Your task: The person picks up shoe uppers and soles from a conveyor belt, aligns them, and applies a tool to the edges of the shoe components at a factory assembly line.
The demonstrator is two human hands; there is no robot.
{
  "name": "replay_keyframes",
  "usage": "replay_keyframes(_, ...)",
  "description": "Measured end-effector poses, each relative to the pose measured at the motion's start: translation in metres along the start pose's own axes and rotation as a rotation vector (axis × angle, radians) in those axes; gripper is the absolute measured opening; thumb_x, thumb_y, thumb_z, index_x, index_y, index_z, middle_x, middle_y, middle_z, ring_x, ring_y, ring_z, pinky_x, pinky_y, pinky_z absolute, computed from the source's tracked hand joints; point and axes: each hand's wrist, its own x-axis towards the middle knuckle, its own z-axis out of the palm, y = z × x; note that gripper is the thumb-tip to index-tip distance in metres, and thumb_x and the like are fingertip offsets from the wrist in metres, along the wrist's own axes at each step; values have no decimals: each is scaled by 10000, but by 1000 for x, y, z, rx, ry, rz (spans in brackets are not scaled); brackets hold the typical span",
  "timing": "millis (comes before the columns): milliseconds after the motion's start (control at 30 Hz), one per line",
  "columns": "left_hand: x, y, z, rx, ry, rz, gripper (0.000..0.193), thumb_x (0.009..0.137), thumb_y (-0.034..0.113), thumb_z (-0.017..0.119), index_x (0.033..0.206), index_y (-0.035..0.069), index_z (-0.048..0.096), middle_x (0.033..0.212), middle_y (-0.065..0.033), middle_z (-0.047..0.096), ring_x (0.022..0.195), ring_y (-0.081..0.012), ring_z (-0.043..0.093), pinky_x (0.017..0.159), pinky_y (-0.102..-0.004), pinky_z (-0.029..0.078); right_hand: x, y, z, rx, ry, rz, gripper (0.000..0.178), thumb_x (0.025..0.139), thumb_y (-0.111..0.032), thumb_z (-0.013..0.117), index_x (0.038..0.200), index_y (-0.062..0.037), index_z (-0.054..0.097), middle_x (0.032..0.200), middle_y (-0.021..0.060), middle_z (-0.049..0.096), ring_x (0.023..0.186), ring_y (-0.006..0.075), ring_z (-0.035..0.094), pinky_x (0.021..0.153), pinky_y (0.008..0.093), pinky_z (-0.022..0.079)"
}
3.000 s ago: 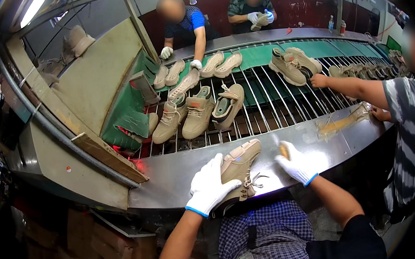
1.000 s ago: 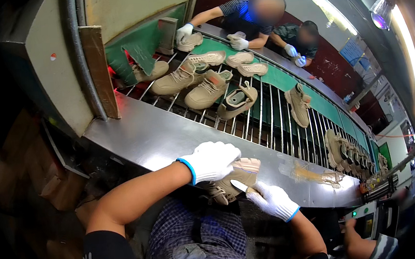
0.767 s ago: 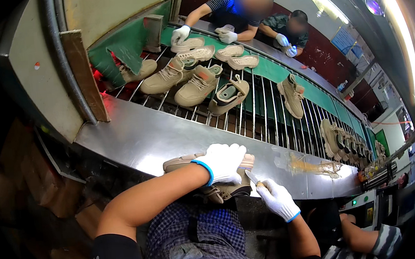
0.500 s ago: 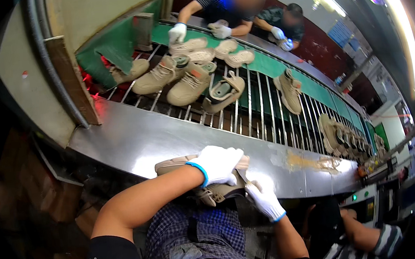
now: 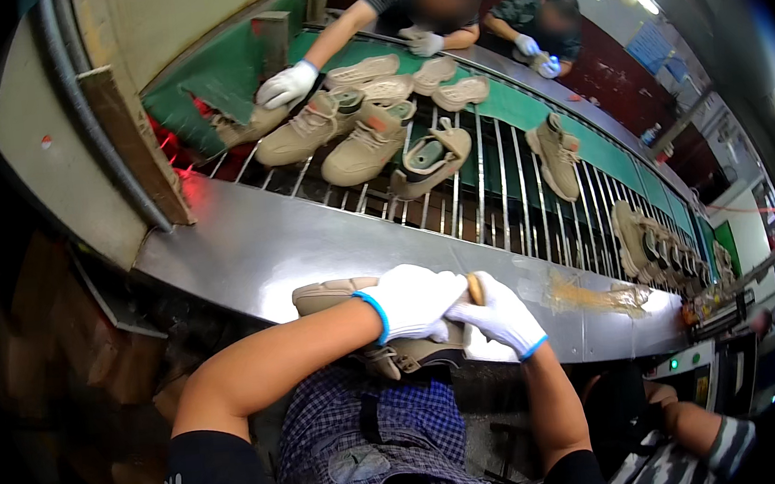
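Observation:
My left hand (image 5: 419, 302), in a white glove with a blue cuff, is closed around a beige shoe (image 5: 405, 356). This shoe lies on its side over the near edge of the metal ledge, its sole (image 5: 326, 295) pointing away from me; my glove hides its middle. My right hand (image 5: 503, 317), gloved likewise, is closed at the heel end, touching the left fingertips. A small tan piece (image 5: 475, 288) shows between its thumb and fingers, too little to name. Beyond the ledge, several beige shoes (image 5: 363, 147) stand on the roller conveyor, one tipped open shoe (image 5: 431, 160) among them.
The metal ledge (image 5: 220, 229) runs between me and the rollers. Loose soles (image 5: 459, 94) lie on the green belt opposite. A co-worker's gloved hand (image 5: 287, 86) rests near a shoe by the green flap (image 5: 208, 82). More shoes (image 5: 632, 239) line the right; another person sits at lower right.
My right hand has moved up to the heel end and meets my left fingers. A co-worker's hand has shifted left, from the soles to the shoe by the flap.

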Motion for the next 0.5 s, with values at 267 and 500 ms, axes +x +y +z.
replay_keyframes(267, 16, -5, -54, 286, -41, 55, 463, 854, 408, 773, 1144, 51, 720, 1004, -215, 759, 954, -407, 749, 860, -494, 597, 4, 35, 19, 294, 425, 77, 633, 923, -444, 746, 1344, 9, 611, 1238, 244, 700, 1136, 335, 699, 986, 441, 549)
replay_keyframes(500, 0, 167, -159, 530, 118, 175, 229, 934, 193, 680, 1067, 41, 787, 874, -163, 749, 836, -313, 746, 796, -467, 604, -24, 168, 11, -261, 708, -129, 362, 958, -222, 681, 1276, -51, 660, 1222, 179, 697, 1121, 344, 683, 996, 479, 536)
